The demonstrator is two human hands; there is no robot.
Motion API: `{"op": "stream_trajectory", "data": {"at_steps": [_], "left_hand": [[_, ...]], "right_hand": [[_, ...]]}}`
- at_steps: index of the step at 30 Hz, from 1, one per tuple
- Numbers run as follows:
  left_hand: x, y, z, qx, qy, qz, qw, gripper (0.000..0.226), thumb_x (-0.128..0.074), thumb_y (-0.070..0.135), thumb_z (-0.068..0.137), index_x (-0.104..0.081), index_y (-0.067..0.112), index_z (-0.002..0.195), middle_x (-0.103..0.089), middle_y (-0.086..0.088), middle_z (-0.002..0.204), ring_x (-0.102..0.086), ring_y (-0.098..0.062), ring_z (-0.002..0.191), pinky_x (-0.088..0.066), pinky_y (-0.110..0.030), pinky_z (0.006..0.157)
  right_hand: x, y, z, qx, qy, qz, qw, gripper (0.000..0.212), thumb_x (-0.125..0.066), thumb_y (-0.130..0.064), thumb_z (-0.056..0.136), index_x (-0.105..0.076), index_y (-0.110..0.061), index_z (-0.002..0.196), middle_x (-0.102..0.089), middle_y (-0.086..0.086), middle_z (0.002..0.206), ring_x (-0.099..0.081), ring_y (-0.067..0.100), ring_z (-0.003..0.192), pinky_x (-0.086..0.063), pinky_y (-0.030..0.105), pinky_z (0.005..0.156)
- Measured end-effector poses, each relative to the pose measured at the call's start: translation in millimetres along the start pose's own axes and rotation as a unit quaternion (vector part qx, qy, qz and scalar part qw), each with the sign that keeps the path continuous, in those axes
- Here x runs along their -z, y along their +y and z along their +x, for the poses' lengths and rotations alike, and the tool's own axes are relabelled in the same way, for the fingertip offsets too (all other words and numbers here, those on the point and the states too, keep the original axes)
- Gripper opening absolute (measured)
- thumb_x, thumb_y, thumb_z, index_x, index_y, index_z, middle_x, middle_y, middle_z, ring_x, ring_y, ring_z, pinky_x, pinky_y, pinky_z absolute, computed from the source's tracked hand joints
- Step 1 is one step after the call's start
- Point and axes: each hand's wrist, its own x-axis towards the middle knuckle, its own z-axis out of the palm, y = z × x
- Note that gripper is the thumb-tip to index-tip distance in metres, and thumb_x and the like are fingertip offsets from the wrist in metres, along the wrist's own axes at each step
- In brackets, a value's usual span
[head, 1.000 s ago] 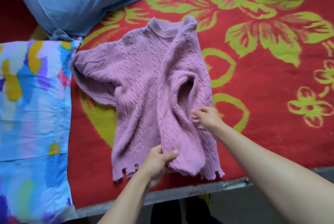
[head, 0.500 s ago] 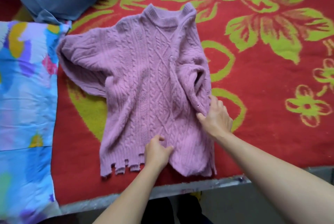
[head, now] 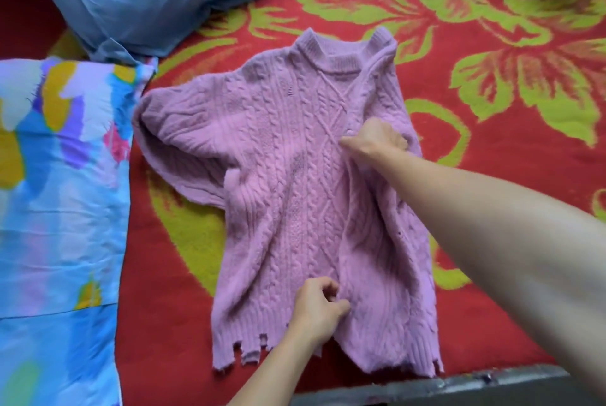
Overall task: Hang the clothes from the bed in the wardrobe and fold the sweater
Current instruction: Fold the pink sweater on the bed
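As the sweater (head: 285,192) lies on the blanket (head: 498,156), my left hand (head: 316,313) and right hand (head: 373,140), fingers curled, pinch its fold.

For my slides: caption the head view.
A pink sweater on a red blanket; left hand and right hand pinch its folded-in side.

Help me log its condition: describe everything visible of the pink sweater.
The pink sweater is a cable knit with ribbed round collar and frayed hem. It lies on the red flowered blanket, collar farthest from the person, its right-hand side folded inward, the other sleeve bunched outward. The left hand pinches it near the hem; the right hand grips the fold higher up.
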Motion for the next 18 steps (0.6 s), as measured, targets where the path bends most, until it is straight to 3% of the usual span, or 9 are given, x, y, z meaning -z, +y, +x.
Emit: {"op": "stream_trajectory", "data": {"at_steps": [2, 4, 6, 9, 13, 15, 18], "left_hand": [[15, 5, 0, -0.022, -0.007, -0.011, 1.000, 0.011, -0.063, 0.015, 0.061, -0.054, 0.020, 0.060, -0.046, 0.010, 0.055, -0.039, -0.008, 0.056, -0.034, -0.025, 0.056], [31, 17, 5, -0.045, 0.000, -0.022, 0.999, 0.014, -0.063, 0.015, 0.065, -0.050, 0.018, 0.064, -0.041, 0.007, 0.056, -0.035, -0.010, 0.056, -0.032, -0.028, 0.056], [47, 34, 15, -0.060, 0.020, -0.042, 0.997, 0.023, -0.063, 0.008, 0.073, -0.044, 0.019, 0.068, -0.036, 0.008, 0.056, -0.031, -0.006, 0.053, -0.030, -0.024, 0.053], [71, 61, 30, -0.107, 0.082, -0.039, 0.990, 0.021, -0.059, 0.017, 0.068, -0.038, 0.021, 0.068, -0.035, 0.009, 0.057, -0.031, -0.006, 0.050, -0.031, -0.026, 0.054], [80, 80, 26, -0.159, 0.157, 0.106, 0.969, 0.017, -0.057, 0.019, 0.070, -0.042, 0.020, 0.078, -0.048, 0.000, 0.060, -0.051, -0.029, 0.064, -0.040, -0.041, 0.061], [69, 89, 14, -0.213, 0.139, 0.144, 0.956, 0.013, -0.055, 0.019, 0.072, -0.051, 0.018, 0.085, -0.059, -0.005, 0.069, -0.057, -0.034, 0.070, -0.044, -0.041, 0.061], [33, 104, 2, -0.304, 0.031, 0.228, 0.925, 0.018, -0.049, 0.025, 0.074, -0.057, 0.016, 0.088, -0.063, -0.007, 0.081, -0.060, -0.032, 0.077, -0.047, -0.041, 0.064]], "right_hand": [[3, -13, 16, -0.048, -0.061, 0.140, 0.987, 0.043, -0.063, -0.034, 0.078, -0.065, -0.006, 0.110, -0.067, 0.017, 0.103, -0.066, 0.031, 0.089, -0.050, 0.033, 0.069], [17, -33, 32, -0.085, -0.105, 0.337, 0.932, 0.021, -0.066, -0.020, 0.081, -0.065, -0.008, 0.098, -0.061, 0.014, 0.086, -0.059, 0.025, 0.065, -0.048, 0.027, 0.053], [36, -52, 53, -0.094, -0.128, 0.439, 0.884, 0.004, -0.063, -0.014, 0.086, -0.062, -0.013, 0.083, -0.060, 0.006, 0.078, -0.057, 0.019, 0.062, -0.048, 0.026, 0.051], [54, -60, 74, -0.110, -0.165, 0.519, 0.831, 0.020, -0.052, -0.009, 0.095, -0.057, -0.018, 0.078, -0.055, -0.002, 0.069, -0.055, 0.011, 0.060, -0.047, 0.021, 0.047], [45, -30, 80, -0.169, -0.187, 0.556, 0.792, 0.022, -0.045, -0.006, 0.099, -0.057, -0.019, 0.084, -0.062, -0.004, 0.067, -0.058, 0.008, 0.060, -0.049, 0.022, 0.047], [45, -13, 84, -0.184, -0.172, 0.564, 0.786, 0.034, -0.038, 0.005, 0.096, -0.059, -0.018, 0.081, -0.062, -0.004, 0.051, -0.059, 0.009, 0.050, -0.050, 0.021, 0.043], [52, 10, 90, -0.173, -0.167, 0.579, 0.779, 0.039, -0.036, 0.011, 0.093, -0.058, -0.018, 0.079, -0.065, 0.002, 0.053, -0.062, 0.018, 0.067, -0.056, 0.030, 0.049]]}}
